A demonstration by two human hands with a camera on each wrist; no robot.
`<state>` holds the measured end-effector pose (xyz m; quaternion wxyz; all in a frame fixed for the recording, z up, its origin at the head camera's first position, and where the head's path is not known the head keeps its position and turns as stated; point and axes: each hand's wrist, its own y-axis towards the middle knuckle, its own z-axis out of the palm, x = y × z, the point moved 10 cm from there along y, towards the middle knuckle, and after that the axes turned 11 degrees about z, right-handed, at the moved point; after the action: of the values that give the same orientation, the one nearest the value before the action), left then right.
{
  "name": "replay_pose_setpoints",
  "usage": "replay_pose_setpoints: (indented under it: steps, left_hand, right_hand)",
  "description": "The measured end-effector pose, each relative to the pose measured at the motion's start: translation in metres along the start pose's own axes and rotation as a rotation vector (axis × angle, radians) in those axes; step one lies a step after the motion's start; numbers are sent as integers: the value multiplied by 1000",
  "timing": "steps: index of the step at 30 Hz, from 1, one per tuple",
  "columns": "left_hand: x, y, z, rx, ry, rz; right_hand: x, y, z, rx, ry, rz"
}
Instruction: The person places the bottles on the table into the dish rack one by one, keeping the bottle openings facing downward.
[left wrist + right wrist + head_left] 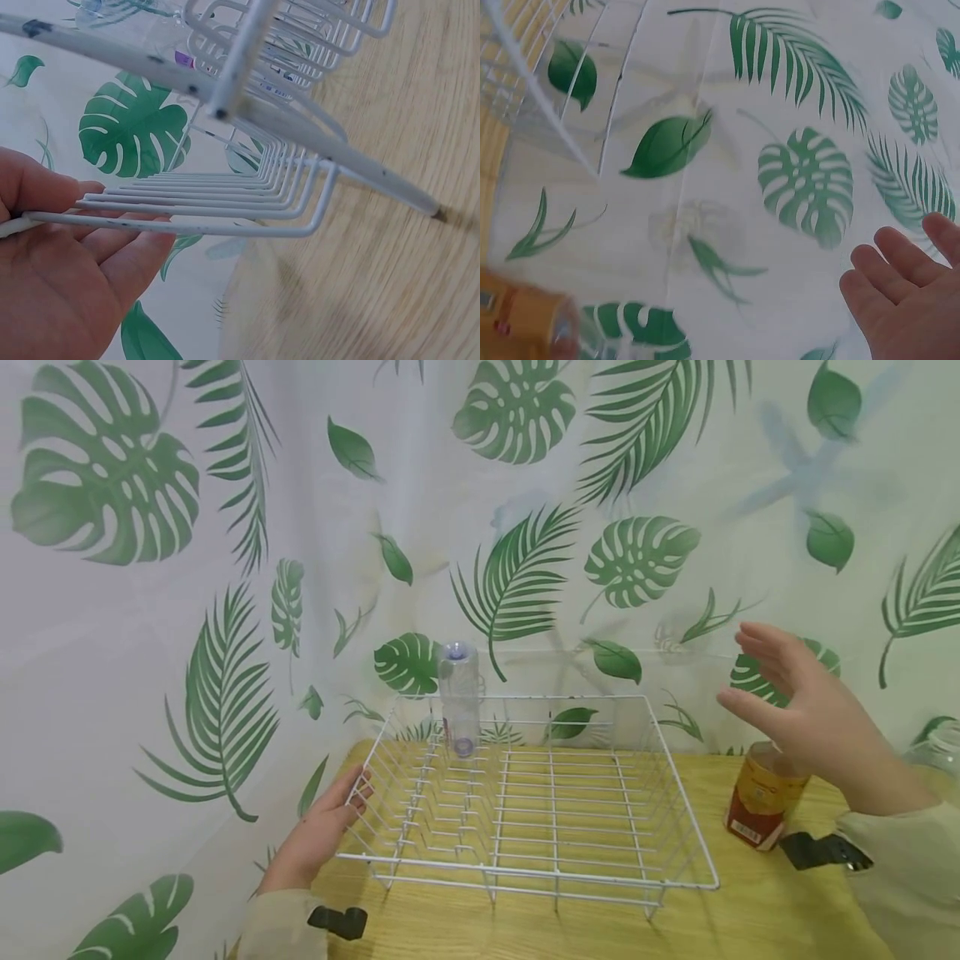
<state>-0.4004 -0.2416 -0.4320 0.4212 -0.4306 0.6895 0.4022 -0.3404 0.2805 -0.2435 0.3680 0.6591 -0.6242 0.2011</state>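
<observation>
A white wire dish rack (525, 872) stands on the wooden table. My left hand (322, 831) grips its left side; in the left wrist view, the thumb lies above the side wires and the fingers (139, 259) curl beneath them. A clear plastic bottle (459, 693) stands at the rack's far left, seen partly through the wires. My right hand (817, 718) is raised in the air with fingers extended and holds nothing. Below it stands a clear-topped container (761, 802) with a red and yellow label. The right wrist view shows only the fingers (900, 259) of that hand.
A clear glass-like jar (943, 747) stands at the right edge, partly hidden by the right forearm. A white curtain (420, 610) with green leaf prints hangs behind and left of the table (420, 927).
</observation>
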Motion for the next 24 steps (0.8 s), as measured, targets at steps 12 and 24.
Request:
replay_pose_setpoints:
  steps: [12,24]
  left_hand:
    - [-6,-2,0,-3,-9,-2]
    - [-3,-2,1,7,-8,11]
  right_hand:
    - [-78,-34,-16,-169,74,77]
    - [-163,-45,11,-173,162,206]
